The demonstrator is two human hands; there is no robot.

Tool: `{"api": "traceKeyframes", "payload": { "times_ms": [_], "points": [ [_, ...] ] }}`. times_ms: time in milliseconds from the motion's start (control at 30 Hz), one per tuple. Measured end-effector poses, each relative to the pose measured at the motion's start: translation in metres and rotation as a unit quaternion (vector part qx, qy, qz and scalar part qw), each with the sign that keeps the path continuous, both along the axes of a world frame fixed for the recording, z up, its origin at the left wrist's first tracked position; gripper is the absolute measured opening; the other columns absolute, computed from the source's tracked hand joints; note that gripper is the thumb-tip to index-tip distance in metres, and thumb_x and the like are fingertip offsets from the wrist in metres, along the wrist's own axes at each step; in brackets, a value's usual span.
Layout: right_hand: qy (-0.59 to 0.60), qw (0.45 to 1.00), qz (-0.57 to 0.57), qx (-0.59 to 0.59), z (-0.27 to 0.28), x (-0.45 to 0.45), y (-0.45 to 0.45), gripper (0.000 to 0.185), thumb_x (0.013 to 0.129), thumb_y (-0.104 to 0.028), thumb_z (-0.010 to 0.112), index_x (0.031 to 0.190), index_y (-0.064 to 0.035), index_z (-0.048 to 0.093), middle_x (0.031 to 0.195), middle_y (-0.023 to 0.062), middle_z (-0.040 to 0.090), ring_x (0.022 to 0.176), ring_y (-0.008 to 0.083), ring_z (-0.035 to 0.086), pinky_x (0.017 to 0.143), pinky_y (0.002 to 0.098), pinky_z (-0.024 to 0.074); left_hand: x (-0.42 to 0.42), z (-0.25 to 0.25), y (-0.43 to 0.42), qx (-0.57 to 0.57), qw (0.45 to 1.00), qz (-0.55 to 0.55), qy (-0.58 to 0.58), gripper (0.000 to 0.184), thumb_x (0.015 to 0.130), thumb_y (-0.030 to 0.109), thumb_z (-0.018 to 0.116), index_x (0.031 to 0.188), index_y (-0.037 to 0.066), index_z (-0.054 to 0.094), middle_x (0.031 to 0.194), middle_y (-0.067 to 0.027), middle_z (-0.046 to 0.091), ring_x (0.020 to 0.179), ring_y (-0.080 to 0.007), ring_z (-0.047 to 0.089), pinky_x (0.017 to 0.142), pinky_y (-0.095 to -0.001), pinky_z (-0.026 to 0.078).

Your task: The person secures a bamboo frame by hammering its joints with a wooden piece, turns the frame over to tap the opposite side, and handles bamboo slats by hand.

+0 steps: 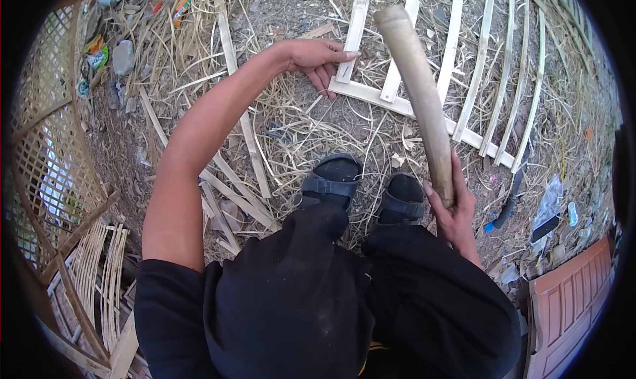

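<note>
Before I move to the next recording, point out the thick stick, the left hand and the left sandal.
Thick stick (pixel 425 101): head view, middle of its shaft.
Left hand (pixel 317 56): head view, middle of the hand.
Left sandal (pixel 330 186): head view, strap across the foot.

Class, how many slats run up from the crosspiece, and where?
7: first slat at the left hand; second, partly behind the club; third, just right; four more further right. None looks wholly hidden.

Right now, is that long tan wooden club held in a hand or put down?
Held: the bare right hand grips the club by its near end.
</note>
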State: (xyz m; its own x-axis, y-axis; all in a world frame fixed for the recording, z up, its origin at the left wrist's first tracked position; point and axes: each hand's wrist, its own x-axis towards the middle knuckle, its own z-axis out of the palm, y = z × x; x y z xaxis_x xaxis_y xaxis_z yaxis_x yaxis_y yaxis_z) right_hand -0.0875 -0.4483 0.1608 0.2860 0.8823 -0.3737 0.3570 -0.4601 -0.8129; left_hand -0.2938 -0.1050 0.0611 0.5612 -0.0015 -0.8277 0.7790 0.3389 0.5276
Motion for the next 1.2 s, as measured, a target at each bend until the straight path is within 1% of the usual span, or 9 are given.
{"api": "traceKeyframes", "payload": {
  "times_ms": [67, 133, 367, 467, 633, 767, 967, 1100, 1200],
  "points": [
    [-0.012, 1.0, 0.005, 0.013, -0.002, 0.005, -0.001, 0.072, 0.092, -0.011, 0.072, 0.157, -0.0128, 0.04, 0.112, 0.0241, 0.071, 0.097, 0.0348, 0.073, 0.087, 0.039, 0.0545, -0.002, -0.004, 0.0, -0.006, 1.0, 0.006, -0.002, 0.046, 0.111, 0.033, 0.04, 0.142, -0.001, 0.041, 0.109, -0.0303, 0.069, 0.086, -0.0324, 0.077, 0.079, -0.0352, 0.067],
    [-0.049, 0.983, 0.164, -0.063, 0.002, 0.015, 0.008, 0.072, 0.091, -0.009, 0.072, 0.155, -0.0076, 0.041, 0.108, 0.0225, 0.072, 0.093, 0.0349, 0.073, 0.084, 0.0391, 0.0548, -0.006, -0.01, 0.001, 0.002, 0.999, -0.004, -0.039, 0.049, 0.11, 0.035, 0.044, 0.136, -0.006, 0.045, 0.108, -0.0305, 0.069, 0.086, -0.0322, 0.077, 0.078, -0.0357, 0.067],
    [-0.055, 0.995, 0.059, 0.064, 0.003, -0.001, -0.007, 0.069, 0.091, -0.011, 0.072, 0.154, -0.0175, 0.046, 0.104, 0.0213, 0.072, 0.094, 0.0372, 0.072, 0.084, 0.0414, 0.0555, -0.004, -0.012, 0.002, -0.008, 1.0, -0.002, -0.019, 0.048, 0.11, 0.035, 0.04, 0.14, -0.002, 0.041, 0.107, -0.0294, 0.07, 0.088, -0.0333, 0.077, 0.075, -0.0352, 0.067],
    [-0.043, 0.986, 0.151, -0.052, 0.005, 0.005, 0.001, 0.069, 0.09, -0.009, 0.073, 0.154, -0.0096, 0.045, 0.105, 0.0216, 0.072, 0.093, 0.0339, 0.074, 0.082, 0.0394, 0.0561, -0.006, -0.016, 0.003, 0.008, 1.0, -0.003, -0.011, 0.05, 0.11, 0.036, 0.039, 0.143, -0.002, 0.039, 0.107, -0.0302, 0.07, 0.088, -0.0333, 0.076, 0.075, -0.0353, 0.067],
    [-0.015, 0.999, 0.025, 0.017, 0.006, -0.003, -0.008, 0.07, 0.091, -0.01, 0.072, 0.155, -0.0179, 0.044, 0.105, 0.0231, 0.073, 0.095, 0.0368, 0.074, 0.084, 0.0405, 0.0558, -0.003, -0.006, 0.0, -0.004, 1.0, 0.01, -0.009, 0.04, 0.111, 0.029, 0.037, 0.136, -0.001, 0.044, 0.099, -0.0232, 0.071, 0.088, -0.0332, 0.076, 0.077, -0.0377, 0.067],
    [-0.046, 0.986, 0.147, -0.057, 0.007, 0.011, 0.003, 0.07, 0.09, -0.008, 0.072, 0.154, -0.0109, 0.044, 0.103, 0.0243, 0.072, 0.095, 0.0317, 0.075, 0.083, 0.0387, 0.0555, -0.008, -0.018, 0.003, -0.021, 0.999, 0.014, -0.037, 0.045, 0.11, 0.035, 0.041, 0.134, -0.004, 0.045, 0.1, -0.0248, 0.071, 0.086, -0.0341, 0.076, 0.078, -0.0387, 0.067],
    [-0.031, 0.998, -0.009, 0.059, 0.011, -0.001, 0.001, 0.07, 0.091, -0.011, 0.071, 0.155, -0.0178, 0.044, 0.1, 0.0253, 0.071, 0.091, 0.0383, 0.073, 0.082, 0.041, 0.0552, 0.0, -0.006, 0.004, -0.013, 1.0, -0.012, -0.003, 0.042, 0.111, 0.03, 0.034, 0.137, -0.003, 0.041, 0.106, -0.0275, 0.071, 0.088, -0.0335, 0.076, 0.079, -0.0386, 0.067],
    [-0.054, 0.985, 0.156, -0.054, 0.007, 0.012, -0.002, 0.071, 0.09, -0.006, 0.072, 0.155, -0.01, 0.043, 0.102, 0.0219, 0.073, 0.093, 0.0289, 0.074, 0.083, 0.0379, 0.0552, -0.008, -0.022, 0.006, -0.036, 0.998, 0.006, -0.042, 0.051, 0.108, 0.043, 0.044, 0.136, 0.0, 0.041, 0.102, -0.0255, 0.07, 0.085, -0.0325, 0.077, 0.076, -0.0364, 0.068],
    [-0.033, 0.997, 0.068, -0.008, 0.013, 0.006, 0.0, 0.069, 0.091, -0.008, 0.072, 0.154, -0.0104, 0.043, 0.103, 0.0224, 0.073, 0.095, 0.032, 0.074, 0.083, 0.0392, 0.0552, -0.004, -0.012, 0.002, -0.003, 1.0, -0.001, -0.011, 0.052, 0.109, 0.042, 0.043, 0.138, 0.0, 0.04, 0.102, -0.0223, 0.07, 0.085, -0.0327, 0.077, 0.076, -0.0356, 0.067]
  ]
}}
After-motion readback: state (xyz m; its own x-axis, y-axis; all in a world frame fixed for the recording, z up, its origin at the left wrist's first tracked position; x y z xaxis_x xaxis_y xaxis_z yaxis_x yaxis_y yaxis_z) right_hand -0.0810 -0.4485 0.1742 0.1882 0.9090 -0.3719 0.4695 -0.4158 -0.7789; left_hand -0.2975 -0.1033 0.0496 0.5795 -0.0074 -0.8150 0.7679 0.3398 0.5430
